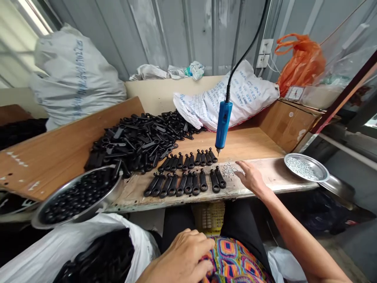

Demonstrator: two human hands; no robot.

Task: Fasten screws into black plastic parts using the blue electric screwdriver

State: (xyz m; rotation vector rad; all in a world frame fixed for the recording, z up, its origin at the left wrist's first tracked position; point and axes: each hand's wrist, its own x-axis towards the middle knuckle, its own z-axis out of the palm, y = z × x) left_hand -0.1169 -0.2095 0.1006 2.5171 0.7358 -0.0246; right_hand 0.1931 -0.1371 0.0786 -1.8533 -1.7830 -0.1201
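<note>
My right hand [251, 177] reaches over the bench edge, fingers spread at a small pile of silver screws [228, 170] and touching its right side. No screw shows in its grasp. Low in front of my body, my left hand [187, 253] rests against a colourful patterned garment [232, 255], fingers loosely bent and thumb apart, holding nothing visible. Left of the screws, black ring-ended parts with ball tips lie in two rows: a front row [187, 183] and a back row [186, 161]. A blue electric screwdriver [224, 125] hangs bit down from its cable above the pile.
A large heap of black parts [141, 137] covers the back left. At left stand a metal bowl of black balls [79, 196] and a white sack [144, 243] of black pieces. A metal dish [325, 175] of screws sits right. White sacks [241, 94] lean behind.
</note>
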